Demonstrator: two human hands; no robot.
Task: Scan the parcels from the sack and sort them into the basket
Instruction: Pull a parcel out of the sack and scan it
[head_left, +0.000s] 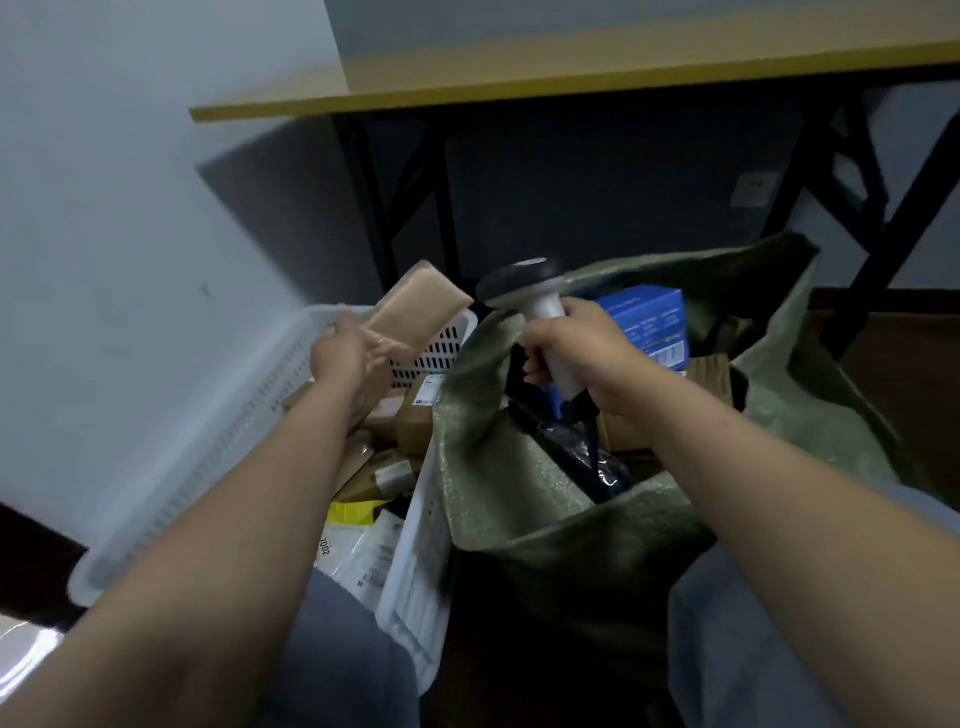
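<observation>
Nearest, two bare forearms reaching forward over grey-blue trouser legs. Between the knees, an open green sack (524, 499), mouth gaping, with a dark plastic-wrapped parcel (582, 457) and a blue box (649, 325) inside. Beside the sack on the left, touching it, a white slotted basket (415, 566) already loaded with brown boxes (410, 421) and pale mailers (363, 556). Above the sack mouth, right hand (582, 353) wrapped fully round the grip of a grey handheld scanner (530, 291), dark head tipped toward the left. Above the basket's far end, left hand (345, 353) pinching the lower edge of a flat tan padded envelope (415, 312), tilted, clear of the basket. Farther back, black table legs (363, 182) under a yellow-edged tabletop (519, 85), and a pale wall behind.
</observation>
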